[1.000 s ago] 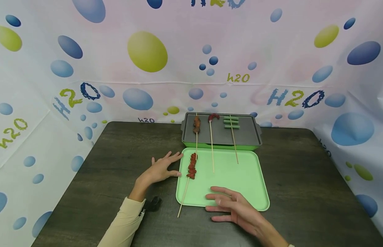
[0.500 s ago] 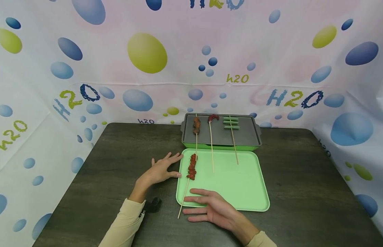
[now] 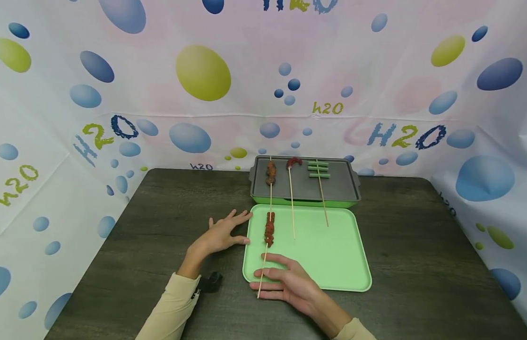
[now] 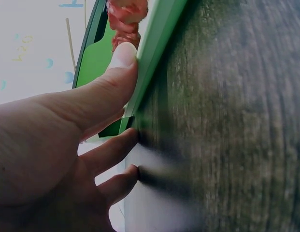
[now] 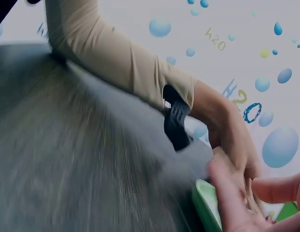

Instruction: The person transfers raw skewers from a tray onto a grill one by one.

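Note:
A skewer of red meat chunks [image 3: 269,229] lies along the left side of a light green tray [image 3: 323,269], its bare stick running toward me past the tray's front rim. My right hand [image 3: 293,283] is at that stick with fingers extended, and the stick crosses over the fingers in the head view. Beside the tray's left rim rests my left hand [image 3: 220,233], fingers spread. In the left wrist view, the left thumb [image 4: 123,58] is at the rim, just below the red meat [image 4: 126,19]. The right wrist view shows the right fingers [image 5: 227,193] but hides the stick.
Behind the tray stands a grey grill pan [image 3: 340,189] with a green base. On it lie a brown meat skewer [image 3: 271,173], a curled red sausage skewer [image 3: 294,162] and a green vegetable skewer [image 3: 318,168]; their sticks reach over the tray. A dark wooden table [image 3: 416,236] lies beneath.
My right hand has moved left to the red meat skewer's stick. That skewer's near end has shifted right, so it now lies straighter. The left hand has stayed put.

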Motion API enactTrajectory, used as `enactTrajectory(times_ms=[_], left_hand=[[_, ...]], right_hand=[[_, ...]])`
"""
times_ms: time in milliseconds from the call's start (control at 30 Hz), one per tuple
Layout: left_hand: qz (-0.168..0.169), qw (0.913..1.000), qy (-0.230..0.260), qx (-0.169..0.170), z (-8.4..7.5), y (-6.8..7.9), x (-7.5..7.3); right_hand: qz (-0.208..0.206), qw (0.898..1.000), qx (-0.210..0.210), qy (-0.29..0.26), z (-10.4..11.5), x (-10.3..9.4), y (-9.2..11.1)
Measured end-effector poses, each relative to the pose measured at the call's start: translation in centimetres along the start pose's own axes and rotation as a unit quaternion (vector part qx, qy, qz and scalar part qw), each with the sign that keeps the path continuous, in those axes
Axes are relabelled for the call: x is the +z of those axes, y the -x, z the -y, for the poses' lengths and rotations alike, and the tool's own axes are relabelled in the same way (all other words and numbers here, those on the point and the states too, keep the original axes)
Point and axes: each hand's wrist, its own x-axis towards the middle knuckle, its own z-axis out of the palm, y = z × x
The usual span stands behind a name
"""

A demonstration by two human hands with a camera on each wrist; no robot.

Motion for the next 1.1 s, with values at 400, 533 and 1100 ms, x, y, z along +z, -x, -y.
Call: enactTrajectory(times_ms=[400, 533, 1100], left_hand=[[0.004, 0.9999, -0.002, -0.011, -0.2, 0.0, 0.2], [0.005, 0.9999, -0.001, -0.01, -0.3, -0.1, 0.1], [0.007, 1.0, 0.001, -0.006, -0.2, 0.0, -0.1]], right_hand=[[-0.018, 0.998, -0.037, 0.057, -0.2, -3.6, 3.5], [-0.025, 0.997, -0.045, 0.063, -0.3, -5.1, 5.2], [-0.068, 0.991, -0.046, 0.109, 2.4, -10.7, 11.0]])
